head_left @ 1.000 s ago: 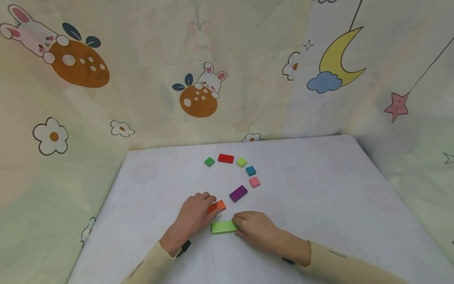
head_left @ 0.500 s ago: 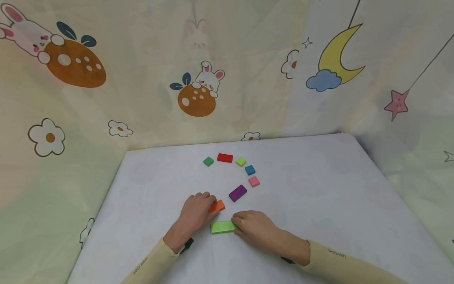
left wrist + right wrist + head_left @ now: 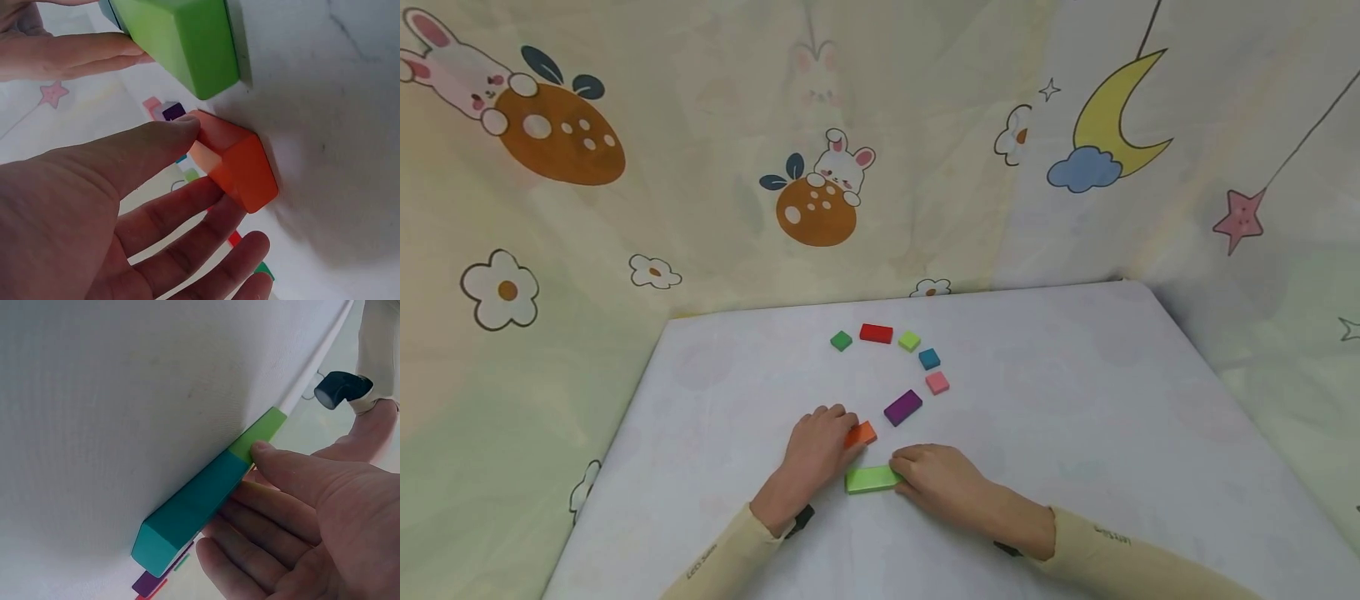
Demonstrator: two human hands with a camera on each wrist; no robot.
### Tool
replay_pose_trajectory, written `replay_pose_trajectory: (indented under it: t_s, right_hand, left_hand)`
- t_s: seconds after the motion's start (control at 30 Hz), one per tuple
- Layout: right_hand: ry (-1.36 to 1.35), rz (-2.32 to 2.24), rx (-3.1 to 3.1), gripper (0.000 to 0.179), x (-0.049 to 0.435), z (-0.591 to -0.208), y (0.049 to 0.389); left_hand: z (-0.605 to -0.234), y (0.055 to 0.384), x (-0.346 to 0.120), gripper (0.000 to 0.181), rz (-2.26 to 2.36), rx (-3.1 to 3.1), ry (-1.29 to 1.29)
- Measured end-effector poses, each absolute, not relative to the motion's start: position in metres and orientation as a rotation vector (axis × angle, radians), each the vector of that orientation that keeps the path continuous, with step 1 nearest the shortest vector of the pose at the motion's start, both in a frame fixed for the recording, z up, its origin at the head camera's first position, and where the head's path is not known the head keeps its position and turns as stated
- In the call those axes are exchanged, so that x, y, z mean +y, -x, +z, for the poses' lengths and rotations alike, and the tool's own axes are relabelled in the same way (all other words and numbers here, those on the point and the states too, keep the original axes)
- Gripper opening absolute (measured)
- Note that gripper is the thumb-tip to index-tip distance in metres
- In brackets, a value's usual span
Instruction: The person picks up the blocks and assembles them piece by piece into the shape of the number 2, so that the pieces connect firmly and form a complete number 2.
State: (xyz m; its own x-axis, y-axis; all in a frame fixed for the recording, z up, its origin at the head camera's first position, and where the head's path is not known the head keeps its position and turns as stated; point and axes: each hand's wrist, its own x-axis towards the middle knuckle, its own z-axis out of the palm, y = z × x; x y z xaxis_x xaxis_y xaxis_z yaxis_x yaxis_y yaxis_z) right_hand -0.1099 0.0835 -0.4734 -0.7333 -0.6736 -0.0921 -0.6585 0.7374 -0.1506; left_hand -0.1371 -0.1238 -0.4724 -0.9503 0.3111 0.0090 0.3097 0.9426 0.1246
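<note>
My left hand (image 3: 816, 448) pinches an orange block (image 3: 864, 434) on the white table. In the left wrist view, the thumb lies on one side of that orange block (image 3: 228, 153) and the fingers reach behind the other. My right hand (image 3: 943, 485) holds the right end of a long light-green block (image 3: 868, 480), just in front of the orange one. The right wrist view shows a teal block (image 3: 194, 500) end to end with the green block (image 3: 262, 432); the thumb tip is on the green close to the seam. From the head view the right hand hides the teal block.
A curved row of blocks runs toward the back: purple (image 3: 903, 407), pink (image 3: 937, 382), blue (image 3: 929, 358), yellow-green (image 3: 909, 341), red (image 3: 876, 333) and dark green (image 3: 841, 340). Behind the table (image 3: 1075, 400) hangs a patterned cloth (image 3: 715, 167).
The left wrist has shifted slightly to the right, with its fingers still at the orange block. The right hand and the blocks look unmoved; the head view has tilted a little.
</note>
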Motion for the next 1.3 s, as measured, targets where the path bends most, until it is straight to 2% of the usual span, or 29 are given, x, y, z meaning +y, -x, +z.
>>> replay_pose_trajectory:
  t_s: [0.43, 1.3]
  right_hand:
    - [1.053, -0.192, 2.795, 0.036, 0.084, -0.474, 0.111]
    - [1.056, -0.211, 2.798, 0.037, 0.084, -0.474, 0.11]
  left_hand:
    - [-0.475, 0.131, -0.117, 0.036, 0.243, 3.111, -0.388]
    - [-0.479, 0.123, -0.113, 0.038, 0.281, 3.121, -0.36]
